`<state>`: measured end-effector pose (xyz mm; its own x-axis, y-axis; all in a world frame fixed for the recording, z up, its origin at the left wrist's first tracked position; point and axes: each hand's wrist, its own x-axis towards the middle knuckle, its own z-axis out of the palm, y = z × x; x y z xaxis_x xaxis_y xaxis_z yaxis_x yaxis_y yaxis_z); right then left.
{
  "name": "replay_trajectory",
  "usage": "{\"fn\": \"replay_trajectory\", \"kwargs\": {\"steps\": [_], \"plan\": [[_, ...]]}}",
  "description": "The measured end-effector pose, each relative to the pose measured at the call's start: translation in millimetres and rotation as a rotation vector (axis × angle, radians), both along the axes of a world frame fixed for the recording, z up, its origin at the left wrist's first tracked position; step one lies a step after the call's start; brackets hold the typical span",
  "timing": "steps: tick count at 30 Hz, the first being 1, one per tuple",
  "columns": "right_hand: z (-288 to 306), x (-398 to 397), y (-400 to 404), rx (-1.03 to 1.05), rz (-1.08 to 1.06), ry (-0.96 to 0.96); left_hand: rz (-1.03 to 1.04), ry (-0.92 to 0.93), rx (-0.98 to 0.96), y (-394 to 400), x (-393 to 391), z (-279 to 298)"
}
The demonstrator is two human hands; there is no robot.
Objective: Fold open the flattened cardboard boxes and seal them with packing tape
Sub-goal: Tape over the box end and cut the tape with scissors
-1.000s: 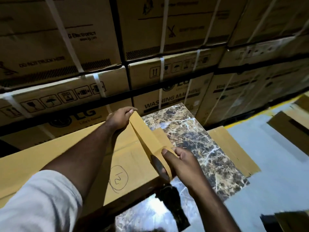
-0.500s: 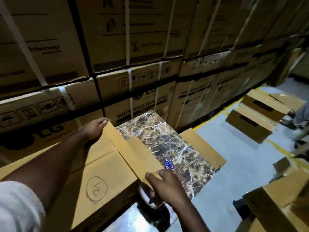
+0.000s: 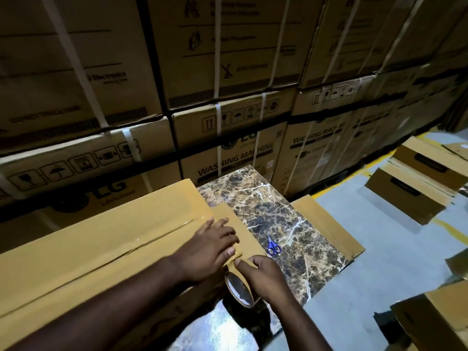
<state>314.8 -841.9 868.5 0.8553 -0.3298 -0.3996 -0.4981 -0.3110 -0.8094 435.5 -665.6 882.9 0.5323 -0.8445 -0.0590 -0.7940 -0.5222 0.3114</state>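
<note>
Right hand point(image 3: 263, 277) grip holds the tape roll point(image 3: 239, 291) at the box point(image 3: 101, 249) near end, left hand point(image 3: 212, 247) flat beside it; the seam point(image 3: 157, 236) probably runs away leftward.

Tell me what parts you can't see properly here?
All in the head view:
- Tape roll: its far side is hidden by the right hand.
- Cardboard box: its left end is cut off by the frame edge; the left hand covers the seam's end.
- Scissors: blades too small and dark to make out.
</note>
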Motion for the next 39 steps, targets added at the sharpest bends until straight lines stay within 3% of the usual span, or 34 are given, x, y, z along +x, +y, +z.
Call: {"fn": "replay_trajectory", "kwargs": {"steps": [4, 9, 12, 17, 21, 27, 32, 39], "plan": [[-11, -3, 2, -0.104, 0.009, -0.026, 0.038, -0.072, 0.021, -9, 8, 7], [-15, -8, 8, -0.183, 0.029, -0.065, 0.238, -0.066, 0.156, -21, 52, 14], [-9, -13, 8, -0.199, 0.073, -0.147, 0.439, 0.005, 0.232, -31, 87, 14], [-14, -21, -19, 0.017, 0.198, -0.145, 0.871, -0.015, 0.248, -20, 139, 11], [-26, -26, -27, -0.014, 0.168, -0.189, 0.887, -0.051, 0.246, -24, 146, 9], [-23, -10, -24, 0.265, 0.186, -0.155, 0.836, -0.066, 0.207, -24, 129, -3], [-36, 3, -19, 0.482, 0.105, -0.064, 0.635, -0.061, 0.161, -29, 66, -1], [-43, 5, -14, 0.424, 0.08, -0.103, 0.518, 0.004, 0.19, -43, -26, 0]]}}
